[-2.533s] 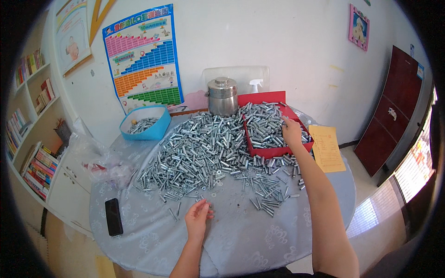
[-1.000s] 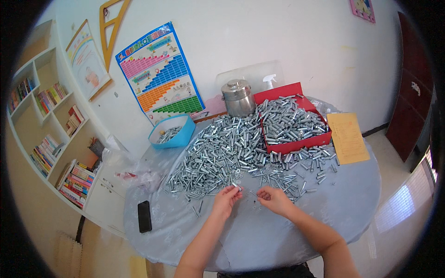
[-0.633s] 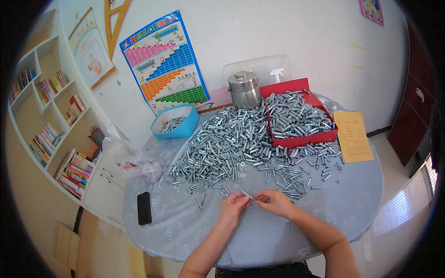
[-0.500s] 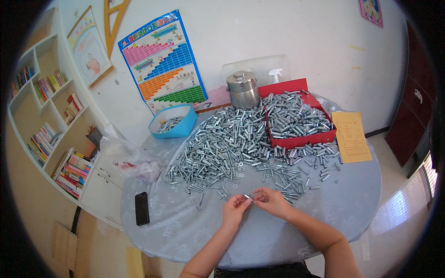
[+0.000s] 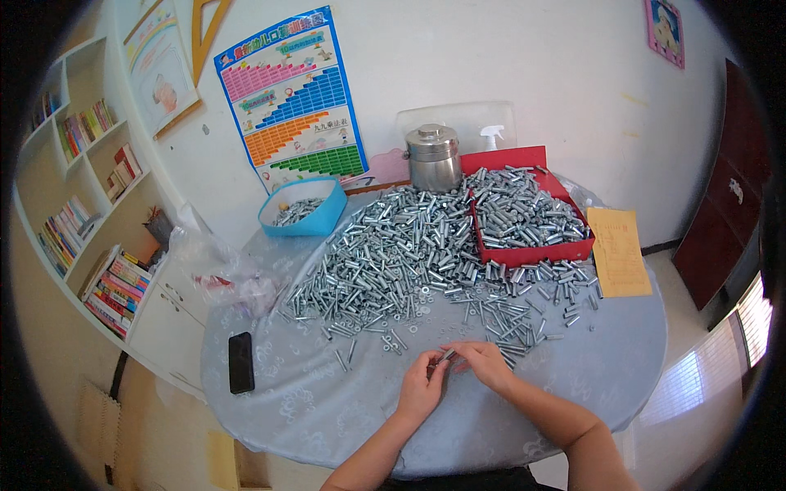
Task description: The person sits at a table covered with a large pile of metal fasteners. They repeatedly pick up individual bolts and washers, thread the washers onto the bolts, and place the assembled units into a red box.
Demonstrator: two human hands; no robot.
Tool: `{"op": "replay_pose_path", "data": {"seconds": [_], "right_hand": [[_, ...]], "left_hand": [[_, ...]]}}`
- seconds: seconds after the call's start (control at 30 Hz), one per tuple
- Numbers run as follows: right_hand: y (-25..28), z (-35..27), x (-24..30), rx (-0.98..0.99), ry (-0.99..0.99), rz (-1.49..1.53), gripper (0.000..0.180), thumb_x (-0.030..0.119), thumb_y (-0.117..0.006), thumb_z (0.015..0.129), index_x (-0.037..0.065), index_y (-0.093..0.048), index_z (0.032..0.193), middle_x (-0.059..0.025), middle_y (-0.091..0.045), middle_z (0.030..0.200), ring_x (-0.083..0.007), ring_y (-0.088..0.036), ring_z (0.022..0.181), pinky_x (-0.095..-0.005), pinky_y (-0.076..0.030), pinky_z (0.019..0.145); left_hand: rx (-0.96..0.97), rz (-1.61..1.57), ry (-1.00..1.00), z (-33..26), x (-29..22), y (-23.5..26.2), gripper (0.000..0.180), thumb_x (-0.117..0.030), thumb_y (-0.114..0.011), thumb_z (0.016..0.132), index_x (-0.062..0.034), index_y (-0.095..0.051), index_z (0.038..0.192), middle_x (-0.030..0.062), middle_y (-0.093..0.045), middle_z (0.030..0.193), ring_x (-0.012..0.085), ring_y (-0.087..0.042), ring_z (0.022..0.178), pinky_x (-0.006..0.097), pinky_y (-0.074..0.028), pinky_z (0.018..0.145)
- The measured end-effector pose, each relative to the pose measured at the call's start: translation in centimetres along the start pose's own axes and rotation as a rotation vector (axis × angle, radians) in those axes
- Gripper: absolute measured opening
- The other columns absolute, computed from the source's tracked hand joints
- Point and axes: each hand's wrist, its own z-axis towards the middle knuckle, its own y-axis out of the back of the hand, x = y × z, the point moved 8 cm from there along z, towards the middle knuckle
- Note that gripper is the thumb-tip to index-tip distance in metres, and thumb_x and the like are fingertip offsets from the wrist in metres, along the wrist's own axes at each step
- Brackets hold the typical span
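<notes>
My left hand (image 5: 421, 386) is closed around a small silvery metal sleeve (image 5: 448, 354), which pokes up tilted from between thumb and fingers. Right up against it, my right hand (image 5: 485, 362) has its fingers bent and pinched together near the sleeve; whatever lies between those fingertips is hidden. Just beyond both hands, a loose group of thin metal bolts (image 5: 509, 321) lies on the cloth. Behind that spreads a big heap of metal sleeves (image 5: 393, 254). Several small washers (image 5: 425, 290) are scattered along its near edge.
A red box (image 5: 536, 255) full of metal parts stands at the back right, beside a yellow paper (image 5: 620, 254). Further left are a blue bin (image 5: 315, 222), a plastic bag (image 5: 237, 282) and a black phone (image 5: 241, 362). A steel pot (image 5: 434, 159) stands behind the heap.
My hands have drawn closer together, with the right fingers now over the sleeve's upper end. The sleeve has turned more upright. The whole view has shifted slightly.
</notes>
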Motion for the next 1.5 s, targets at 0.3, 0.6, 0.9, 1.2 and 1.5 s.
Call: {"op": "replay_pose_path", "data": {"seconds": [0.3,0.6,0.9,1.2,1.5], "right_hand": [[0.2,1.9,1.6,-0.051,0.098,-0.219,0.027,0.021,-0.047,0.086,0.004,-0.063,0.1,-0.0054,-0.062,0.086,-0.0116,-0.054,0.079,-0.0247,-0.043,0.068],[0.5,11.1,2.8,-0.192,0.322,-1.033,0.02,0.021,-0.064,0.072,0.006,-0.066,0.085,-0.0119,-0.062,0.079,-0.025,-0.06,0.074,-0.034,-0.047,0.066],[0.9,10.8,2.1,-0.286,0.28,-0.948,0.019,0.017,-0.068,0.068,0.006,-0.064,0.083,-0.0073,-0.06,0.069,-0.0207,-0.058,0.066,-0.0308,-0.046,0.062],[2.4,7.4,-1.0,-0.036,0.017,-0.725,0.021,0.025,-0.065,0.072,0.009,-0.064,0.085,-0.0076,-0.064,0.076,-0.02,-0.061,0.068,-0.0296,-0.047,0.063],[2.9,5.6,1.6,-0.184,0.109,-0.628,0.018,0.019,-0.063,0.076,0.004,-0.063,0.087,-0.0087,-0.064,0.077,-0.016,-0.06,0.068,-0.0268,-0.046,0.064]], "left_hand": [[-0.114,-0.748,0.359,0.6,3.8,1.6,0.015,-0.006,-0.055,0.084,0.0022,-0.052,0.096,0.0117,-0.061,0.079,0.0151,-0.06,0.066,0.027,-0.053,0.06],[-0.361,-0.826,0.407,1.0,6.7,5.2,0.012,-0.006,-0.056,0.083,0.0018,-0.052,0.091,0.0114,-0.06,0.078,0.0153,-0.059,0.063,0.027,-0.054,0.056],[-0.339,-0.818,0.454,0.7,6.5,5.0,0.014,-0.007,-0.057,0.082,0.0017,-0.052,0.093,0.0123,-0.06,0.081,0.0154,-0.059,0.064,0.028,-0.053,0.057],[-0.24,-0.808,0.529,0.4,7.0,3.4,0.015,-0.008,-0.056,0.083,0.0016,-0.052,0.094,0.0127,-0.06,0.082,0.0146,-0.058,0.064,0.028,-0.053,0.058],[-0.181,-0.795,0.549,0.4,7.2,3.0,0.013,-0.008,-0.056,0.083,0.0015,-0.053,0.091,0.0127,-0.061,0.081,0.0137,-0.058,0.063,0.028,-0.053,0.058]]}}
